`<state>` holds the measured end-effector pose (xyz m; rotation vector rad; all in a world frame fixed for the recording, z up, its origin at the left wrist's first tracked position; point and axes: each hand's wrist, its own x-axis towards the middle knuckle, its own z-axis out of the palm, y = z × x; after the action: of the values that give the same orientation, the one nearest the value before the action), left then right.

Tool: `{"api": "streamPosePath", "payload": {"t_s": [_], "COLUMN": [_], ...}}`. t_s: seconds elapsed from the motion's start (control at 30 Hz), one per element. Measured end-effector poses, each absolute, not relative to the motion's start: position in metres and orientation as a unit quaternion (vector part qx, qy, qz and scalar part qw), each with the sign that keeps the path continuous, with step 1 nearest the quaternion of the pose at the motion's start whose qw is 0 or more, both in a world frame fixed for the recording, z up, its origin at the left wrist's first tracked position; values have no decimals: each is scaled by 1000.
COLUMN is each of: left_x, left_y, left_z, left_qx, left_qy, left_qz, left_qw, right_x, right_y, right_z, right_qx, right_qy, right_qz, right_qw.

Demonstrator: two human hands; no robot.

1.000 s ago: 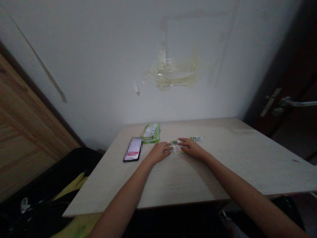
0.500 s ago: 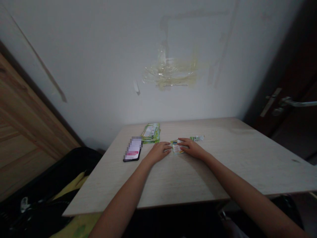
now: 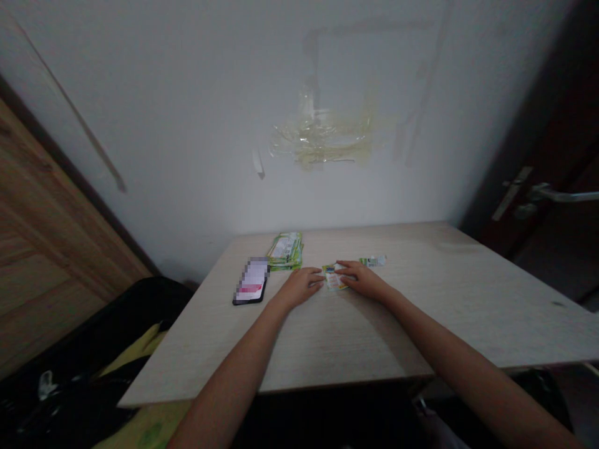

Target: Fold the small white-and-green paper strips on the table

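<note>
A small green, white and yellow printed packet (image 3: 333, 280) lies flat on the table between my hands. My left hand (image 3: 304, 285) rests at its left edge, fingers stretched out and slightly apart. From the other side, my right hand (image 3: 364, 279) lies with spread fingers over the packet's right part, hiding some of it. Both hands are open and do not grip it visibly. Just beyond my right hand is a torn-looking green and white strip (image 3: 374, 261).
Left of my hands, a phone (image 3: 251, 282) with a lit, blurred screen lies near a pile of green and white packets (image 3: 285, 251). The pale wooden table (image 3: 449, 312) meets a wall (image 3: 187, 125) with tape on it. A dark door (image 3: 556, 168) stands at the right.
</note>
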<state>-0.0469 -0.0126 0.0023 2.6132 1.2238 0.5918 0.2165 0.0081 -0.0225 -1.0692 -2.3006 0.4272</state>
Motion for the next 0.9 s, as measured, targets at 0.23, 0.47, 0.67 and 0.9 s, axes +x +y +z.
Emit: {"api": "streamPosePath", "payload": {"t_s": [0.23, 0.47, 0.67, 0.9], "left_x": [-48, -49, -49, -49], "left_y": [-10, -9, -8, -9], "left_z": [-1, -4, -4, -2], "left_qx": [882, 886, 890, 889], "left_qy": [418, 412, 406, 407], "left_qz": [196, 194, 193, 192], "left_qw": [92, 88, 84, 87], "right_x": [216, 216, 215, 215], "right_y": [9, 8, 8, 8], "right_z": [-24, -23, -21, -22], "right_qx": [-396, -393, -393, -394], "right_qy": [-860, -864, -866, -864], "right_qz": [150, 143, 139, 138], "right_qw": [284, 280, 276, 281]}}
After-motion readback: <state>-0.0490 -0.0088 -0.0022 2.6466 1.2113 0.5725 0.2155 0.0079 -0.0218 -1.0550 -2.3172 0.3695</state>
